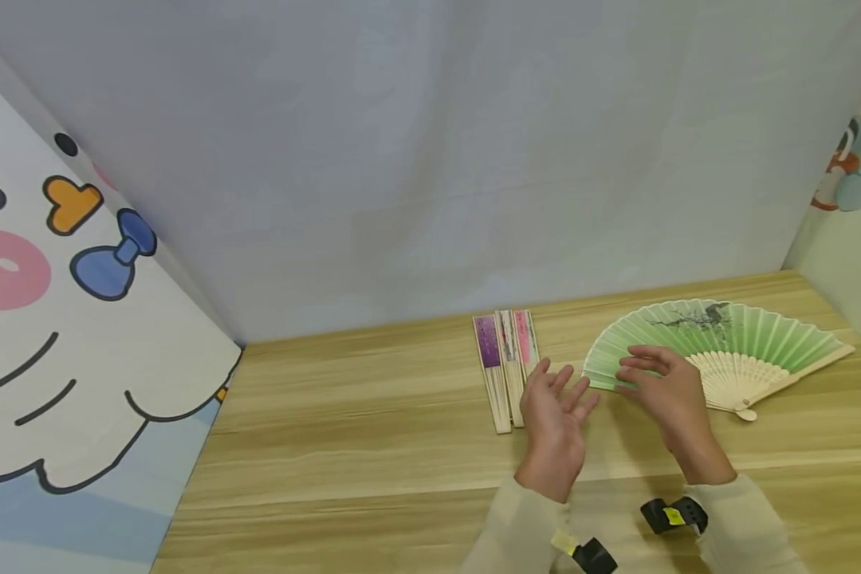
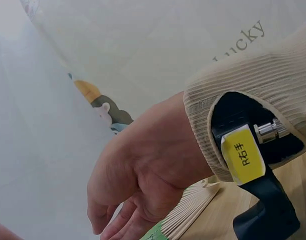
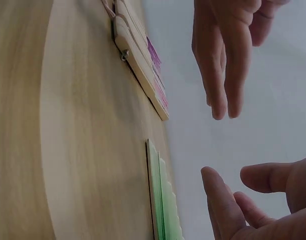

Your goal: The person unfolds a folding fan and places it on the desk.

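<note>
My left hand (image 1: 556,430) is held palm up with its fingers spread, just in front of three folded fans: a purple one (image 1: 488,343), a white one with a dark pattern (image 1: 507,339) and a pink one (image 1: 525,335). Facing it, my right hand (image 1: 670,399) has loosely bent fingers and overlaps the left part of a spread green fan (image 1: 768,339) in the head view. Both hands are empty. The right wrist view shows a gap between the fingertips of the left hand (image 3: 225,55) and the right hand (image 3: 263,205).
All the fans lie toward the back right of the wooden table (image 1: 330,446). A pale cloth (image 1: 402,175) hangs behind it, and a cartoon-printed panel (image 1: 64,359) stands along the left side. Black wrist cameras are worn at both sleeves.
</note>
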A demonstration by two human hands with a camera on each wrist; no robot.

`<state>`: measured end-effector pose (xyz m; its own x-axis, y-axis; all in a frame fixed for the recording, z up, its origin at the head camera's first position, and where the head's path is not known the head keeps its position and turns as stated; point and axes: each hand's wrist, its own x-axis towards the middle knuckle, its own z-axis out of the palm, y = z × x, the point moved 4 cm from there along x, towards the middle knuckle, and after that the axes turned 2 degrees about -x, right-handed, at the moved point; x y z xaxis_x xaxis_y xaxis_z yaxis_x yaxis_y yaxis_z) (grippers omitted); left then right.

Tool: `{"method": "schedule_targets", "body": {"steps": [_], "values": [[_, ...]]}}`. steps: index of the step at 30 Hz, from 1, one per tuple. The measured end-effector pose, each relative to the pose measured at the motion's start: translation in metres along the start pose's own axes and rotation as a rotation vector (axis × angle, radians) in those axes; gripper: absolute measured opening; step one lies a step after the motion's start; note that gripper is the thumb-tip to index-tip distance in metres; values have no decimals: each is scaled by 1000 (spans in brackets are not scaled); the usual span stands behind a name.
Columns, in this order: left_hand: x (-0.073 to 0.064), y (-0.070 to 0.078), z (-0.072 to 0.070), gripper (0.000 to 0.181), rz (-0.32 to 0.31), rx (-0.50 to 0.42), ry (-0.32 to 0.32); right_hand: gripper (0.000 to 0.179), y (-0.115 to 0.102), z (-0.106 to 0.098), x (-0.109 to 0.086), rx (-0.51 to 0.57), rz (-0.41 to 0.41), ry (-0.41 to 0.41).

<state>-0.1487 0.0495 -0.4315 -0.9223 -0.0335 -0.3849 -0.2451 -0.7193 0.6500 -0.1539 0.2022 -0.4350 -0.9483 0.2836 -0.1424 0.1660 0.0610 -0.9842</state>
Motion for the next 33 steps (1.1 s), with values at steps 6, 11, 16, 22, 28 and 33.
{"method": "schedule_targets", "body": {"steps": [6,11,16,22,28,33], "values": [[3,9,-8,55,24,11,17,47,2,18,0,-29,14,-23],[6,17,-16,54,28,25,8,45,4,30,0,-63,15,-31],[9,22,-21,54,39,32,21,43,3,39,-1,-87,-3,-25],[14,28,-28,54,58,47,36,42,4,48,-4,-136,-19,-22],[21,37,-34,54,83,40,53,44,5,58,1,-163,-27,-15],[24,45,-40,56,99,23,58,47,4,68,6,-239,-66,-43]]}}
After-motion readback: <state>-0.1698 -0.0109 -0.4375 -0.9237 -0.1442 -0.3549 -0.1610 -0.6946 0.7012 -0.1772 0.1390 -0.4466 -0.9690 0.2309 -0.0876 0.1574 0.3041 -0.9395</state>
